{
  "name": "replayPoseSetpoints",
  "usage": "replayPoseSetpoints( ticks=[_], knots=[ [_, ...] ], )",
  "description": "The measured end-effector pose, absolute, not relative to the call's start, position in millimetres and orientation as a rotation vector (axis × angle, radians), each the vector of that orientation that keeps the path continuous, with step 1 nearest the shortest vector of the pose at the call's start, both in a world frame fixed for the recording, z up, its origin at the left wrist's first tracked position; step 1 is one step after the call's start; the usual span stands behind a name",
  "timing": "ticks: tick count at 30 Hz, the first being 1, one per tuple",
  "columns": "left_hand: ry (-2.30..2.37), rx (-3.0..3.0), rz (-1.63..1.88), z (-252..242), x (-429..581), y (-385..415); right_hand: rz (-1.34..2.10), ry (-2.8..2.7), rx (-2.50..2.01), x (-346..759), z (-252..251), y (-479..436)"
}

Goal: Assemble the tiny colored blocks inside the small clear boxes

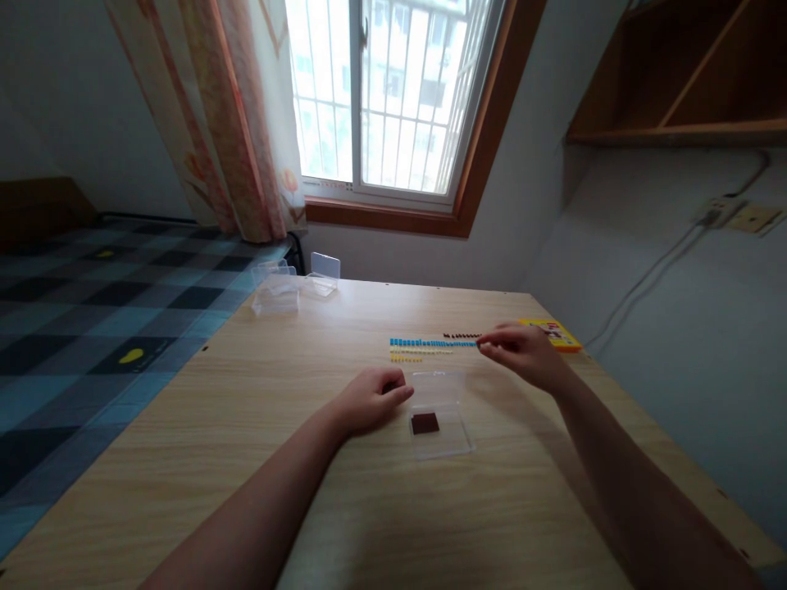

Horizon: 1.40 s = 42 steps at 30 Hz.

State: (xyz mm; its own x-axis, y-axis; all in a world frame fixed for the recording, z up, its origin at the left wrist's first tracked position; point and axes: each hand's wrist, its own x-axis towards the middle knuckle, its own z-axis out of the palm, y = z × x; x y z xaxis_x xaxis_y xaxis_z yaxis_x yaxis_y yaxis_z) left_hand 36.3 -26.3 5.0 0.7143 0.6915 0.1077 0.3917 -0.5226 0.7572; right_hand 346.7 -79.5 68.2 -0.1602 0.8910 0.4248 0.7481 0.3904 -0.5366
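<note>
My left hand [375,399] rests on the table with its fingers curled in and its thumb pointing right; nothing shows in it. Beside it lies an open clear plastic box [458,438], its lid folded back flat. A flat dark brown piece [425,423] sits in the left part of the box. Farther right, my right hand [522,351] reaches over the table, thumb and forefinger pinched at the right end of a row of small blue pieces [418,342]. Whether a tiny piece is between those fingertips I cannot make out. Rows of pale pieces [424,351] and yellow pieces [406,358] run alongside.
Small dark brown pieces [461,335] form a row behind the blue one. A yellow flat package [564,337] lies past my right hand. Several clear plastic boxes [276,293] stand at the table's far left corner. A bed [123,328] borders the left side; a wall is at right.
</note>
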Motion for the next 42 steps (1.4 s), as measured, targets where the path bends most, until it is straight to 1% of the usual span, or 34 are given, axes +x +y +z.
replayPoseSetpoints(
  ticks=[4,6,10,16,23,29,37,42],
  knots=[
    [0.819,2.208,0.458,7.8,37.1,-29.4,0.540,-2.183,-1.242,325.8,62.8,-126.9],
    [0.834,2.248,0.433,9.8,38.1,-32.0,0.580,-2.304,-1.224,313.6,56.7,-135.3],
    [0.842,2.334,0.379,13.8,39.3,-36.2,0.468,-2.440,-1.346,295.2,40.3,-134.6],
    [0.829,2.371,0.340,16.0,41.1,-37.2,0.394,-2.473,-1.491,284.7,21.8,-131.6],
    [0.817,2.376,0.340,15.4,41.8,-36.7,0.370,-2.453,-1.486,288.9,25.2,-133.5],
    [0.839,2.373,0.341,16.5,41.9,-37.7,0.464,-2.472,-1.366,292.3,28.6,-136.0],
    [0.811,2.398,0.356,14.1,42.0,-36.6,0.287,-2.468,-1.465,286.5,19.7,-132.3],
    [0.833,2.405,0.354,14.2,42.9,-37.6,0.305,-2.436,-1.468,285.8,15.3,-130.1]
  ],
)
